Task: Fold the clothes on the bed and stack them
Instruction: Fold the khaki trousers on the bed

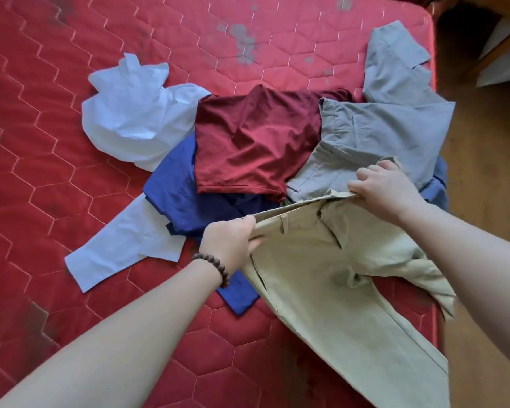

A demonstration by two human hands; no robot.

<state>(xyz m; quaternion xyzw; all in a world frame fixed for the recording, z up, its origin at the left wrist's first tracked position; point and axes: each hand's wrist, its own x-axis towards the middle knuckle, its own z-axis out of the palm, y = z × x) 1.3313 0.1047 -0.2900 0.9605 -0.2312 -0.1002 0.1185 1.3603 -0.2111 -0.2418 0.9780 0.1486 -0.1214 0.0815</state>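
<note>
Beige trousers [330, 278] held at waistband by both hands.

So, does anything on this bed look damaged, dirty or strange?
Yes. The red mattress has grey, worn-looking patches near its far edge, as if the fabric is faded or stained. The clothes are only an unfolded heap, which fits the task. Both hands hold the waistband of the beige trousers; their leg hangs over the near edge.
</note>
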